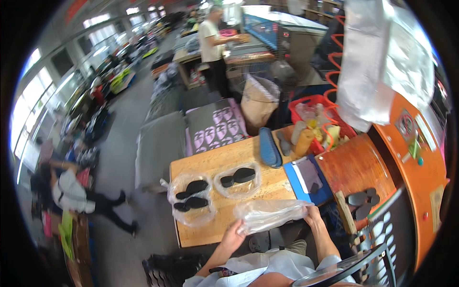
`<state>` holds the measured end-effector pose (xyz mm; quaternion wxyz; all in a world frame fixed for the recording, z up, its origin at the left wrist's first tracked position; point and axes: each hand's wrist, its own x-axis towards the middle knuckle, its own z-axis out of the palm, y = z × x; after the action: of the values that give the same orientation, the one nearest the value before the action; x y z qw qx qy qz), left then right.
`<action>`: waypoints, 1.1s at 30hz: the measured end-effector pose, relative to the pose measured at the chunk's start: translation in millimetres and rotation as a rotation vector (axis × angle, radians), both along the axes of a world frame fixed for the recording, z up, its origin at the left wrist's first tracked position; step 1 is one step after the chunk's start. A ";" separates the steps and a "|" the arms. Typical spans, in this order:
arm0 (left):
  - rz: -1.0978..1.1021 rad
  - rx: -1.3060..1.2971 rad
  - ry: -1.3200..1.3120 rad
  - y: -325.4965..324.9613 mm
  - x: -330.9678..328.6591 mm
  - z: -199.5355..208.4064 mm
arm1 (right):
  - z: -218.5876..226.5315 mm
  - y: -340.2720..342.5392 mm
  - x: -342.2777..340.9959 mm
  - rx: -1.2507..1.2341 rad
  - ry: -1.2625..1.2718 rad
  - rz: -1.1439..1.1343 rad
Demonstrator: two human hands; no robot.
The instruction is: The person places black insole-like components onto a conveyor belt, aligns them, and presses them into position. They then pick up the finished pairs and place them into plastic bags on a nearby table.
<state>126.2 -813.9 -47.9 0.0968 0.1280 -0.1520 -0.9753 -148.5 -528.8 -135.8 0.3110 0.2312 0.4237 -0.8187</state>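
A clear plastic bag [270,214] is stretched sideways in front of me, over the near edge of the wooden table [191,235]. My left hand [233,236] grips its left end, and my right hand [313,216] grips its right end. Beyond it on the tabletop lie black shoe soles [191,187] on crumpled clear plastic at the left. Another pair of black soles [237,178] sits in clear plastic to the right of those. Whether anything is inside the bag between my hands, I cannot tell.
A blue shoe sole [270,147] lies at the table's far right, near a blue folder [295,181] and a red basket [313,101] of bottles. Plastic sheets [367,62] hang at upper right beside an orange board [406,143]. Two people are farther off.
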 end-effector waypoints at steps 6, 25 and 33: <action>0.274 0.169 -0.249 -63.1 1.0 -62.5 | 71.0 -0.6 81.7 0.132 0.239 0.661; 0.407 0.098 -0.751 -59.6 51.9 -111.2 | 104.6 -36.4 51.7 0.433 0.718 1.127; -0.081 0.009 -0.661 -46.2 66.0 -34.1 | 6.7 -72.9 33.4 0.253 0.038 0.321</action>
<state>192.2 -860.1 -82.0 0.0030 0.4319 -0.1760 -0.8846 -115.1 -601.7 -129.1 0.3980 0.1826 0.5602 -0.7032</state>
